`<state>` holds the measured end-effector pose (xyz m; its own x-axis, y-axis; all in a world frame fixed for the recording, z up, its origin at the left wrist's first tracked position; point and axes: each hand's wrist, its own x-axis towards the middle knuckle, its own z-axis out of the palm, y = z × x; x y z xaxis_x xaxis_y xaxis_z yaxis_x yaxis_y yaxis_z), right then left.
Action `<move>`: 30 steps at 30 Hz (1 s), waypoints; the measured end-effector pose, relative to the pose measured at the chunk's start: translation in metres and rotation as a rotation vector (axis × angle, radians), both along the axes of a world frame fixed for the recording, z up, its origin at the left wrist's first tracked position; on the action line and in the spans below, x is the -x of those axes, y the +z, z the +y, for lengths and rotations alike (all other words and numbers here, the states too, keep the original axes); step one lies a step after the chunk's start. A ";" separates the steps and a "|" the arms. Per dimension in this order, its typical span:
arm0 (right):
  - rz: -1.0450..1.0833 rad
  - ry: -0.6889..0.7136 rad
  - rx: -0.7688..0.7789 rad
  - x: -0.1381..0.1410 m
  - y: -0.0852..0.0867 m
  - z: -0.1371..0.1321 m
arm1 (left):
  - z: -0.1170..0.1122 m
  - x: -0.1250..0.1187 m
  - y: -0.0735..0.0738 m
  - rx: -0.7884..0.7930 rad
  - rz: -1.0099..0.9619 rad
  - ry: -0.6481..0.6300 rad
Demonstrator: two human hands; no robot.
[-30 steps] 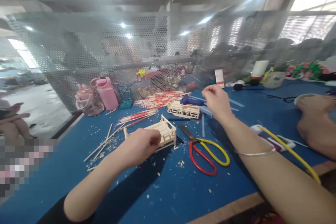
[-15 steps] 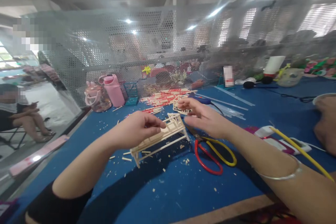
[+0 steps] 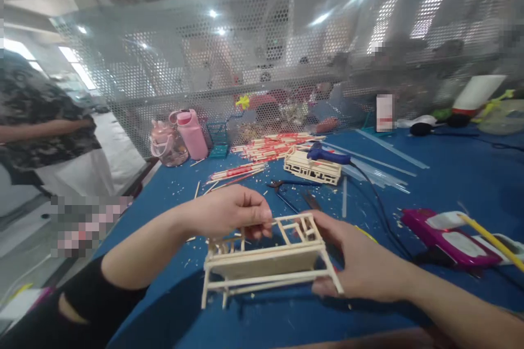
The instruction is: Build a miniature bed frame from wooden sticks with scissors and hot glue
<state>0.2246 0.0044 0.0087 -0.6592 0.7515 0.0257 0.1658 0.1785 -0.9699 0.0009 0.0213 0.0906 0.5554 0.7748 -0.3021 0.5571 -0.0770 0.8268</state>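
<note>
A miniature bench (image 3: 270, 262) of pale wooden sticks, with a flat seat panel and thin legs, is tilted a little above the blue tabletop. My right hand (image 3: 364, 259) grips its right end, thumb and fingers around the end posts. My left hand (image 3: 235, 212) is closed in a pinch at the bench's top rear edge, on the end of a thin wooden stick (image 3: 290, 219). Whether that stick is fixed to the bench, I cannot tell. Scissors (image 3: 313, 200) lie mostly hidden behind my right hand. Beyond my hands rest dark-handled pliers (image 3: 282, 185).
A blue glue gun (image 3: 333, 157) lies on a second stick model (image 3: 311, 169), its cable trailing right. Behind are red-marked sticks (image 3: 270, 147) and clear glue sticks (image 3: 380, 174). Pink bottle (image 3: 192, 136) at back left; magenta device (image 3: 450, 240) at right. A person (image 3: 49, 125) is at left.
My right hand has come down onto the bench's right end. The bench has been lifted and turned, and is nearer me. The view has shifted, showing the glue gun and pliers more fully.
</note>
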 end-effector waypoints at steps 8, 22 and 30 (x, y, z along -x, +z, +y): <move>0.208 -0.097 0.695 0.006 -0.009 -0.002 | -0.002 0.052 -0.008 -0.402 -0.087 0.770; 0.559 -0.401 1.055 0.053 -0.024 -0.029 | -0.024 0.030 -0.075 -0.141 -0.284 0.990; 0.555 -0.384 1.105 0.084 -0.026 -0.051 | 0.026 0.034 -0.069 -0.043 -0.389 0.725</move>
